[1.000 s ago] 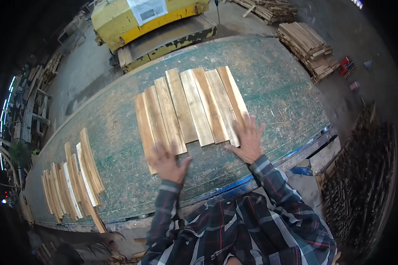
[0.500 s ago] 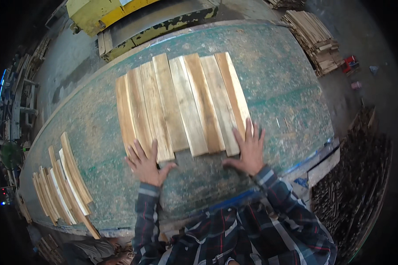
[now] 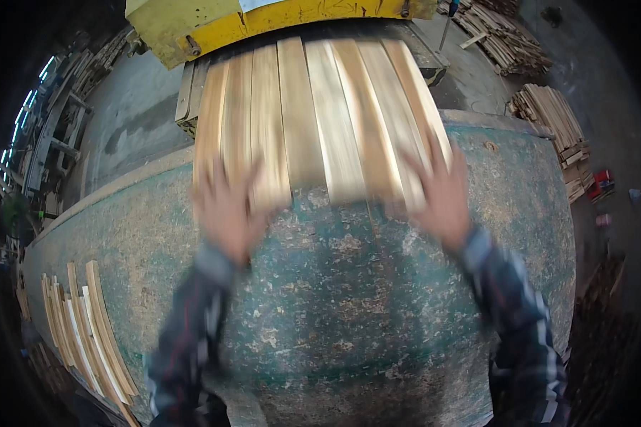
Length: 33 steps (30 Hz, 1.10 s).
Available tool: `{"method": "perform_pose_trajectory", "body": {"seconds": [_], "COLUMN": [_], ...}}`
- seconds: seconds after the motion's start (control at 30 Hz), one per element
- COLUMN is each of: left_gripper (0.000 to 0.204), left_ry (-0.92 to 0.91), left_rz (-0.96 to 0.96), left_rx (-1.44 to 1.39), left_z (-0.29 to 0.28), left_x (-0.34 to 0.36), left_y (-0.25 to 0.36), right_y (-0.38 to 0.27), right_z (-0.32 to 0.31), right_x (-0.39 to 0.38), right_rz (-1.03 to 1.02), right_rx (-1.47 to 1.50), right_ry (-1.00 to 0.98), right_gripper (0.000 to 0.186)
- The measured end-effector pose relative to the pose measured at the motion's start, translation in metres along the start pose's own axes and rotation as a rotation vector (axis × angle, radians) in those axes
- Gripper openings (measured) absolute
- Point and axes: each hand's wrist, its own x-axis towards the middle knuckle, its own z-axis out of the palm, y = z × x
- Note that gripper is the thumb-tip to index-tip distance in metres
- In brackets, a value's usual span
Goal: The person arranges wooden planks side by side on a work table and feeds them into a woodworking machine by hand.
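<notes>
both hands have gone forward since half a second ago, and the slats (image 3: 313, 117) with them — their far ends now lie under the yellow machine (image 3: 263, 18), where before they sat mid-table. left hand (image 3: 228, 206) and right hand (image 3: 441, 196) are well apart, flat with fingers spread on the near ends of the outer slats; both are blurred, so i cannot tell how firmly they press. the slats lie side by side on the green table (image 3: 349, 320). at the table's left edge a second row of slats (image 3: 85, 327) lies fanned. beyond, right, stacks of wood (image 3: 555, 124) sit on the floor — partly cut off.
</notes>
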Motion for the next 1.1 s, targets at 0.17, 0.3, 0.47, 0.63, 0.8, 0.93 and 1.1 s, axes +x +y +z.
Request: {"method": "perform_pose_trajectory", "body": {"seconds": [0.17, 0.3, 0.47, 0.63, 0.8, 0.93, 1.1], "left_gripper": [0.068, 0.061, 0.054, 0.053, 0.06, 0.067, 0.07], "left_ry": [0.311, 0.261, -0.031, -0.109, -0.029, 0.116, 0.206], "left_rz": [-0.327, -0.101, -0.328, -0.656, -0.79, -0.898, -1.172], "left_rx": [0.128, -0.013, -0.141, -0.105, -0.073, 0.142, 0.28], "left_z": [-0.01, -0.041, -0.114, -0.173, -0.186, -0.193, -0.19], "left_x": [0.135, -0.028, -0.304, -0.493, -0.501, -0.525, -0.554], "left_y": [-0.073, -0.032, 0.012, 0.034, -0.024, -0.159, -0.387], "right_y": [-0.001, -0.024, -0.084, -0.177, -0.2, -0.226, -0.238], "right_z": [-0.01, -0.038, -0.066, -0.096, -0.075, -0.05, -0.053], "right_x": [0.148, -0.016, -0.216, -0.285, -0.304, -0.318, -0.324], "right_rz": [0.05, -0.213, -0.261, -0.066, 0.058, 0.042, 0.076], "right_rx": [0.324, 0.591, 0.755, 0.805, 0.589, 0.248, 0.189], "right_ry": [0.106, -0.061, 0.012, -0.022, -0.096, -0.074, -0.109], "right_gripper": [0.089, 0.024, 0.023, 0.02, 0.044, 0.053, 0.056]}}
